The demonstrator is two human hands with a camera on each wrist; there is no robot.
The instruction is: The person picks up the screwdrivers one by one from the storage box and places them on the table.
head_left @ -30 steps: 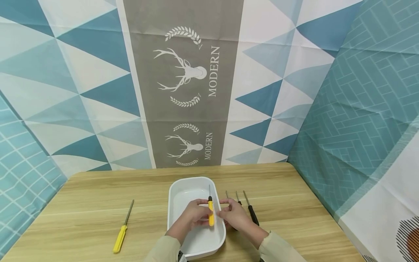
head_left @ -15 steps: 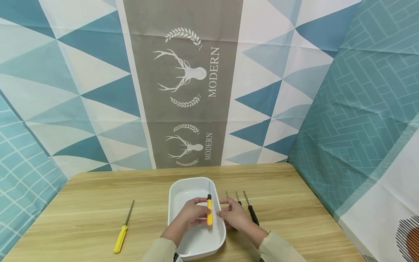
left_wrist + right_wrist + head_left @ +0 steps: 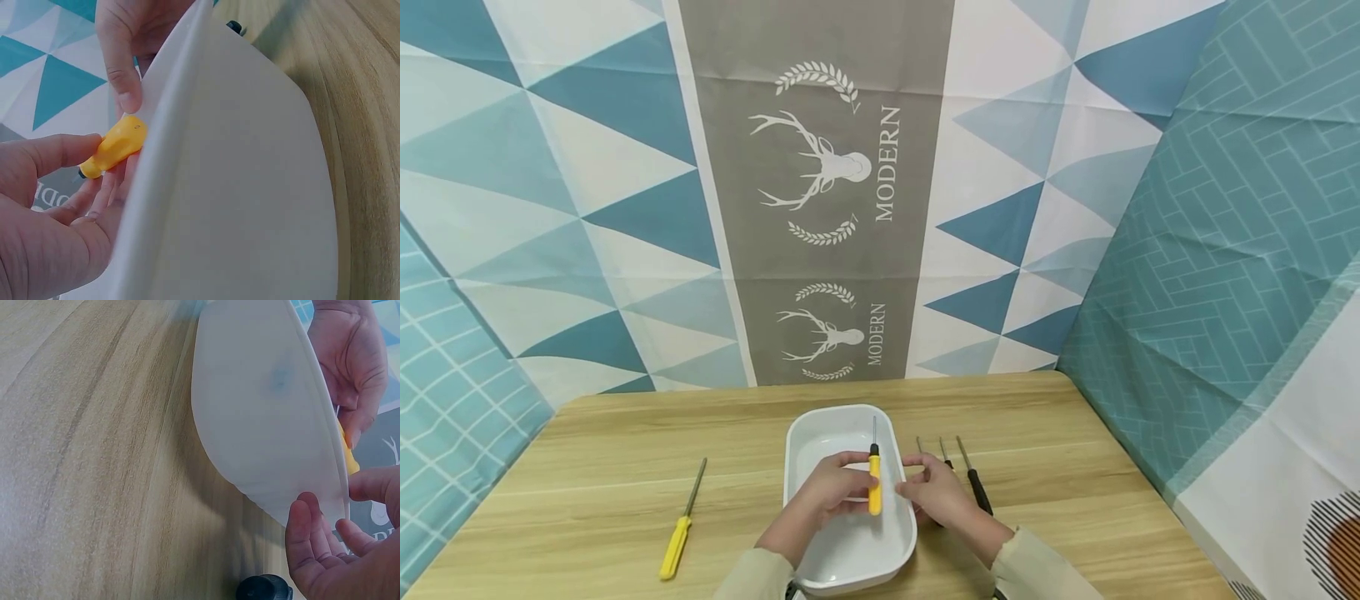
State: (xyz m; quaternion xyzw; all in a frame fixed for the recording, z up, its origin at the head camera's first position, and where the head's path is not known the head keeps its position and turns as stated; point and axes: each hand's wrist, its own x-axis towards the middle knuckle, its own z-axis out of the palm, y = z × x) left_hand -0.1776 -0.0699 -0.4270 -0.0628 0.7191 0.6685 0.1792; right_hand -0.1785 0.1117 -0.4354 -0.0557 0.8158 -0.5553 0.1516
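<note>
My left hand (image 3: 833,485) pinches a screwdriver with a yellow handle (image 3: 875,487) between thumb and fingers. It is over the white tray (image 3: 857,557), with the thin metal shaft pointing away toward the back. In the left wrist view the butt of the yellow handle (image 3: 128,137) shows beside the tray wall. My right hand (image 3: 938,493) grips the tray's right side, thumb at the rim and fingers at the outer wall (image 3: 269,419). Part of the left hand is hidden behind that wall in the right wrist view.
Another yellow-handled screwdriver (image 3: 676,546) lies left of the tray. On the right, a black-handled screwdriver (image 3: 981,493) lies beside two more, partly hidden by the right hand. All rest on the wooden table (image 3: 580,500), backed by patterned cloth (image 3: 835,333).
My left hand has shifted slightly left with the screwdriver, bringing it further inside the tray's right rim. The right hand and the tray stay in place.
</note>
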